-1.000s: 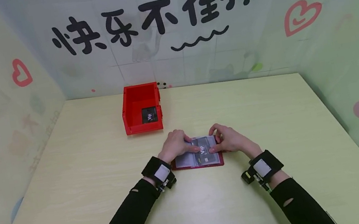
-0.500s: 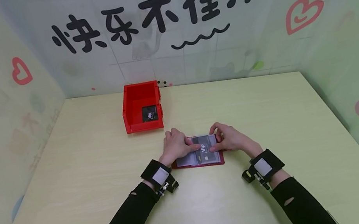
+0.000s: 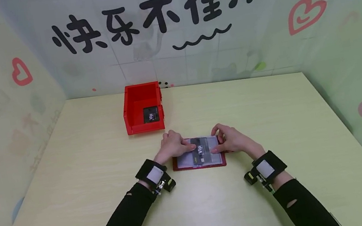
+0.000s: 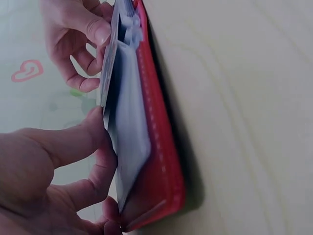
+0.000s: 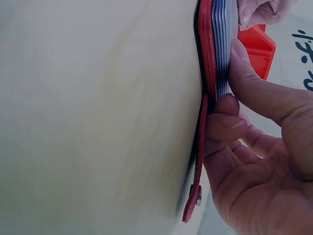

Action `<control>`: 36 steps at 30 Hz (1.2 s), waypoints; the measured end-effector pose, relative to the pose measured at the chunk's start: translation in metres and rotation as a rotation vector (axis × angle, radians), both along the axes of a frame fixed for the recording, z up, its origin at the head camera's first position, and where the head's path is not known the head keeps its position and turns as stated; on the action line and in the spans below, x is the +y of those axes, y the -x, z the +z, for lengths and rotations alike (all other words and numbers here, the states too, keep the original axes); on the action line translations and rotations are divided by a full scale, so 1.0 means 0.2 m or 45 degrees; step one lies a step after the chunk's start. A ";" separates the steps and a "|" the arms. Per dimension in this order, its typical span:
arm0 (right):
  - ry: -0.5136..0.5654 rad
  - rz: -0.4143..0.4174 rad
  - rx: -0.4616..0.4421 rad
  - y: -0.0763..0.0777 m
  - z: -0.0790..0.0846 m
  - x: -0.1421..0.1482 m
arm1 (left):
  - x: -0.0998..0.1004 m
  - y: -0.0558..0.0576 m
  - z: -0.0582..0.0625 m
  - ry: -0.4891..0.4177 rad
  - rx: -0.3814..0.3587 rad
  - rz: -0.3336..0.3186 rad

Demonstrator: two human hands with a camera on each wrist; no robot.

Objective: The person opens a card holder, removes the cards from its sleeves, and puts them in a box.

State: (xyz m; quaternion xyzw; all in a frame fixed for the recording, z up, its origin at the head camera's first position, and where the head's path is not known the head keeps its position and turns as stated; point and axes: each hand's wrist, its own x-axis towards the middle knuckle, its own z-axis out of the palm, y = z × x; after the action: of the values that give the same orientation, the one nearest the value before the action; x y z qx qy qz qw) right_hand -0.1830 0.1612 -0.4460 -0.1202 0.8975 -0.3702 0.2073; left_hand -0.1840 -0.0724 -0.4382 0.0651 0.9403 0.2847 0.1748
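Note:
A red card holder lies spread on the table, its clear plastic sleeves facing up. My left hand pinches the left edge of a dark grey Vip card, which sits across the middle of the holder. Seen from the left wrist, the card stands slightly raised from the sleeve beneath it. My right hand grips the holder's right side, thumb on the stacked sleeves and fingers behind their edge. A snap strap sticks out past those fingers. How much of the card is inside a sleeve is hard to tell.
Behind the left hand stands a red open-front bin, and another dark Vip card lies in it. Printed cloth walls border the pale wooden table at the back and sides.
My left hand has shifted left, and the Vip card has slid left with it, baring more of the right-hand sleeve. The right hand keeps its place on the holder.

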 end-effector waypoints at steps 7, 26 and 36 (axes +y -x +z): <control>0.025 -0.006 -0.002 0.00 0.00 0.00 | -0.06 0.02 0.04 -0.038 -0.069 0.025; 0.016 -0.001 0.007 0.00 0.00 0.00 | -0.27 0.03 0.12 -0.520 -0.281 -0.057; 0.013 0.004 0.008 -0.01 0.00 0.00 | -0.40 0.05 0.14 -0.809 -0.308 0.161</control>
State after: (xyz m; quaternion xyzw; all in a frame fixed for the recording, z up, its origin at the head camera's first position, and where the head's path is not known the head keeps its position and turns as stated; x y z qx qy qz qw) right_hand -0.1815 0.1608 -0.4458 -0.1238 0.8961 -0.3741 0.2044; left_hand -0.1942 -0.1533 -0.4101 0.0235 0.7794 0.5791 0.2379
